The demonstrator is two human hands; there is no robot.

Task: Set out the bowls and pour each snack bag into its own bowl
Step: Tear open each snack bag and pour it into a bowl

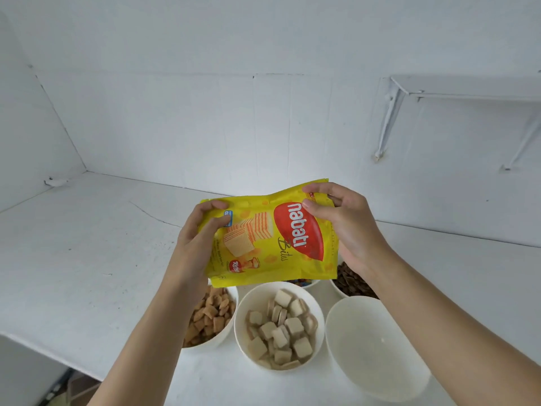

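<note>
Above round bowls (279, 323): hands (199, 238) pinch crinkled bag (270, 234).

A single wide-angle camera, worn on the head, looks forward and down across the worktop (87, 259) toward the wall (205, 112). The bag (272, 238) fills mid-frame, close to the lens and a little below centre. Below the bag, nearer the wearer, the bowls (371, 344) are seen steeply from above. Up and right of the bag, a shelf (468, 86) meets the frame's right edge. Down-left of the bag, the worktop's edge gives onto what may be floor, too dim to tell.
</note>
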